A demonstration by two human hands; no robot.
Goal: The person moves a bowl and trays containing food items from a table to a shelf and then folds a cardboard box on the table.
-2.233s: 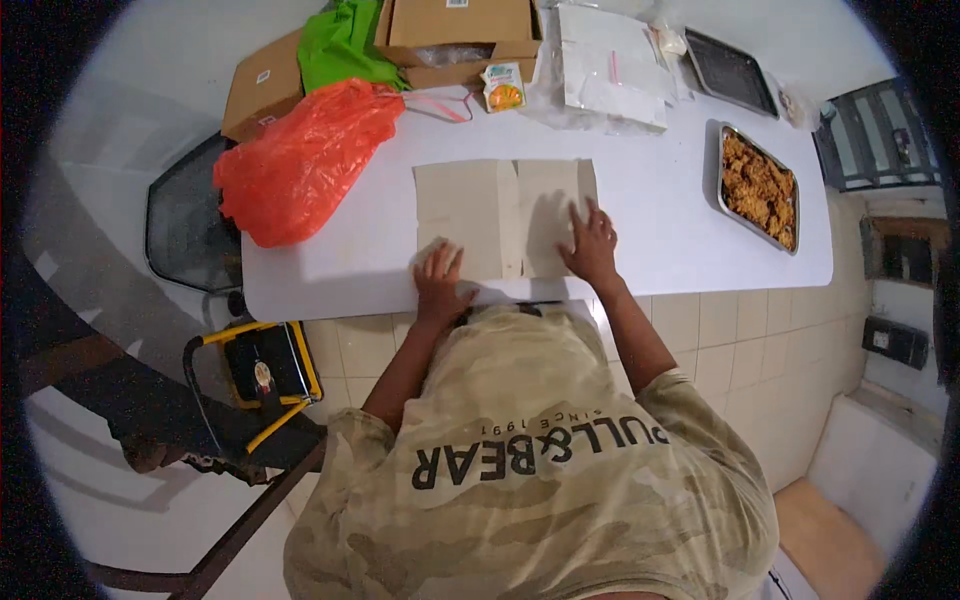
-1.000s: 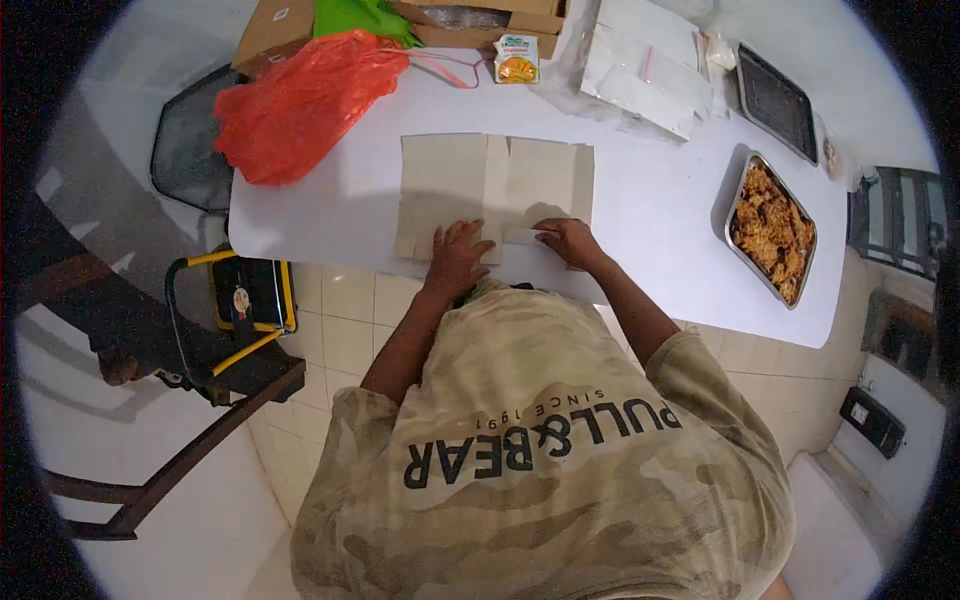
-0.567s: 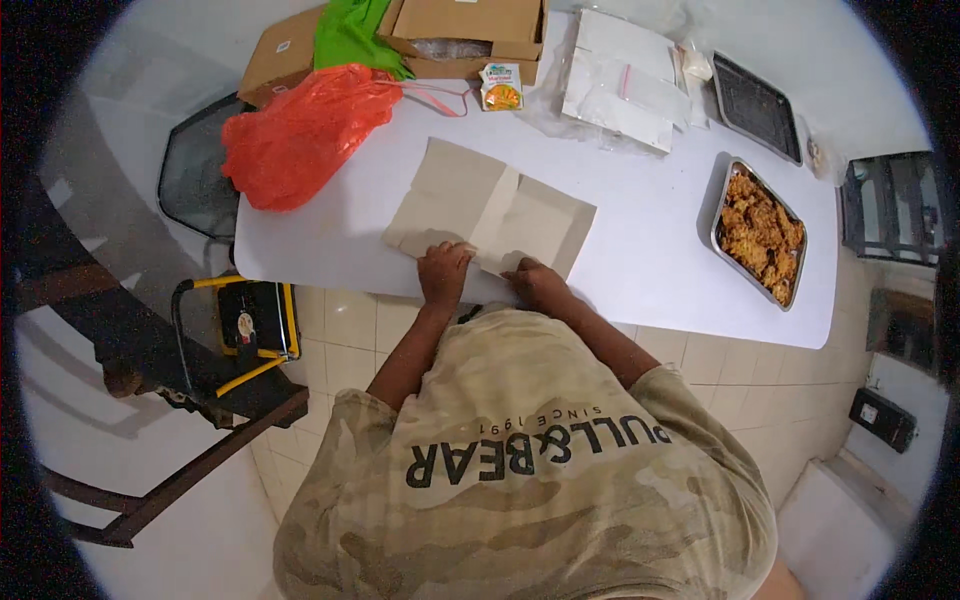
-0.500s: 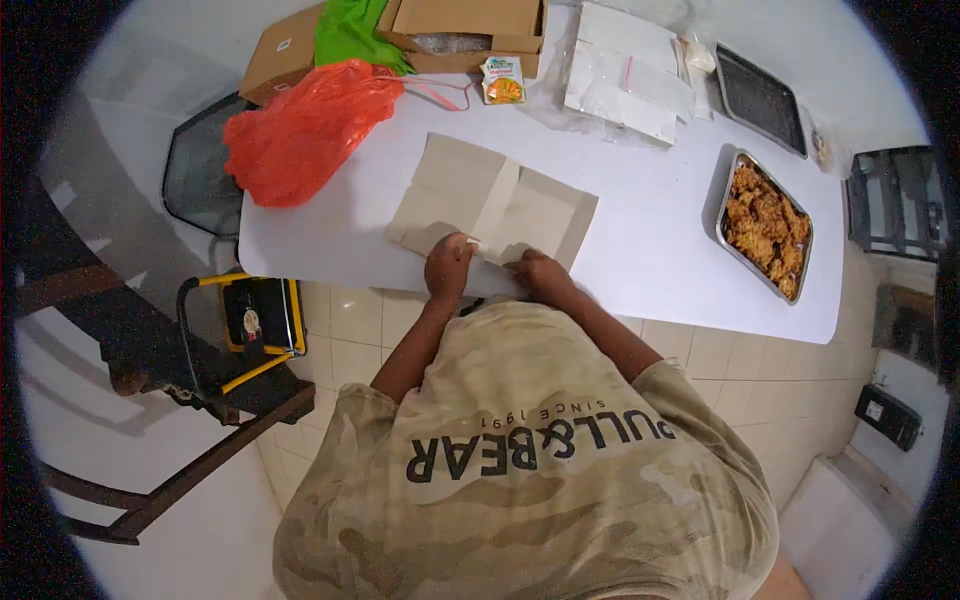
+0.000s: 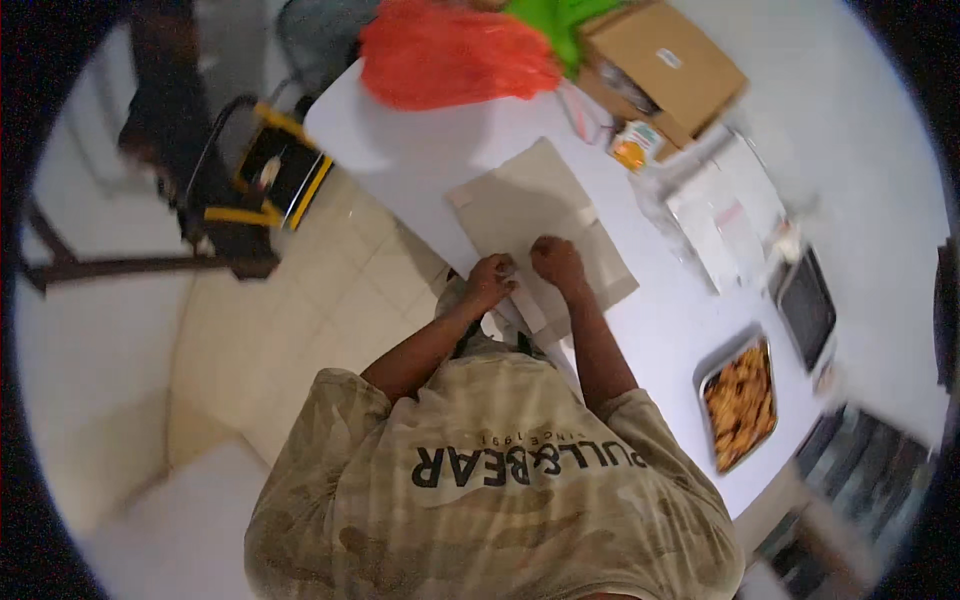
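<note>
A beige folded piece of card or thick paper (image 5: 515,190) lies creased on the white table in front of me. My left hand (image 5: 492,282) is at its near edge, fingers bent and pinching the edge. Something small and pale shows by the left fingertips, too blurred to name. My right hand (image 5: 558,265) rests over the middle of the beige piece with its fingers curled in. Whatever the right fingers may hold is hidden beneath them.
On the table (image 5: 370,150) lie a red plastic bag (image 5: 455,55), an open cardboard box (image 5: 665,70), an orange-and-white packet (image 5: 635,145) and white flat boxes (image 5: 725,205). At the right stand a dark tray (image 5: 806,308) and a metal tray of browned food (image 5: 710,405). A yellow-and-black folding frame (image 5: 270,215) stands left.
The whole view has turned, so the table now runs slantwise. My right hand has moved from the near edge in over the beige piece. The left hand stays at the edge.
</note>
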